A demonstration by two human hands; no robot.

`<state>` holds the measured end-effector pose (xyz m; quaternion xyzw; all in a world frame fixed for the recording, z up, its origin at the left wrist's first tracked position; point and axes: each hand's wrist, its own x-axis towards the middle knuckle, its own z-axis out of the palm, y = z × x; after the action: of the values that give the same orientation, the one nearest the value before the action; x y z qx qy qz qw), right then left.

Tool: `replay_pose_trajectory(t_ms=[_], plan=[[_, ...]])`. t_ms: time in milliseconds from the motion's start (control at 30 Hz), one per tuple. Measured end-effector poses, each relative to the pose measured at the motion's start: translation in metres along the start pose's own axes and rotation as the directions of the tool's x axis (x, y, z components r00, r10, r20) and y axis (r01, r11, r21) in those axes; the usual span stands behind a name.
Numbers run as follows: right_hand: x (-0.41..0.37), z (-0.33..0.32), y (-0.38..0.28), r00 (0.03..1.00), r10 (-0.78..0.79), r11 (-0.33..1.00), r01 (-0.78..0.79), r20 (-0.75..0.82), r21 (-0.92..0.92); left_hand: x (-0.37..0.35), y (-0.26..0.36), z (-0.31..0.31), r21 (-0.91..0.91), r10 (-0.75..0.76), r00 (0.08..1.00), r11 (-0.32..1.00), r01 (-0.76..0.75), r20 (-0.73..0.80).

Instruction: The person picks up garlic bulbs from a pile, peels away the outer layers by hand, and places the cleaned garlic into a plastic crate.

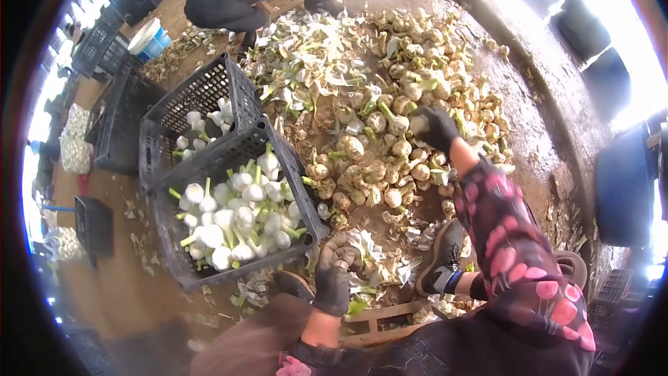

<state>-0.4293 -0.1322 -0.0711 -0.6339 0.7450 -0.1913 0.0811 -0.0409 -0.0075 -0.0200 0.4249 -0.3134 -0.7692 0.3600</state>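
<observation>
My right hand (pixel 437 129), in a dark glove, reaches into a heap of unpeeled garlic bulbs (pixel 393 198); its fingers are close round a pale bulb at the heap's middle. My left hand (pixel 335 275), in a dirty grey glove, is raised near the front crate's right corner, its fingers curled in; whether anything is inside cannot be made out. Cleaned white garlic bulbs (pixel 224 218) with short green stems fill much of the front black crate (pixel 243 270). Behind it, another black crate (pixel 182 101) holds a few white bulbs (pixel 193 120).
Loose peelings (pixel 316 49) lie beyond the crates. Another person (pixel 226 3) crouches at the top. A white and blue bucket (pixel 149 40), stacked crates (pixel 101 45) and filled net bags (pixel 75 141) stand left. My shoes (pixel 445 257) and a wooden frame (pixel 381 320) are near me.
</observation>
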Motion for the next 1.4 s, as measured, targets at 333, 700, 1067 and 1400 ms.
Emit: replay_pose_trajectory(t_ms=[333, 700, 1067, 1400], plan=[[-0.188, -0.027, -0.153, 0.860, -0.379, -0.319, -0.468, 0.342, 0.824, 0.009, -0.011, 0.027, 0.334, 0.125, 0.990, 0.932, -0.142, 0.071], [-0.239, -0.070, -0.210, 0.973, -0.213, 0.299, -0.019, 0.086, 0.954, -0.038, 0.016, 0.032, 0.217, 0.046, 0.916, 0.966, -0.143, 0.399], [-0.251, -0.078, -0.217, 0.993, 0.038, 0.073, -0.117, 0.115, 0.990, -0.056, 0.020, 0.047, -0.138, 0.059, 0.875, 0.990, 0.009, 0.480], [-0.254, -0.085, -0.221, 0.928, -0.240, 0.874, 0.334, -0.285, 0.352, -0.050, 0.010, 0.054, 0.232, 0.182, 0.964, 0.946, -0.225, 0.194]])
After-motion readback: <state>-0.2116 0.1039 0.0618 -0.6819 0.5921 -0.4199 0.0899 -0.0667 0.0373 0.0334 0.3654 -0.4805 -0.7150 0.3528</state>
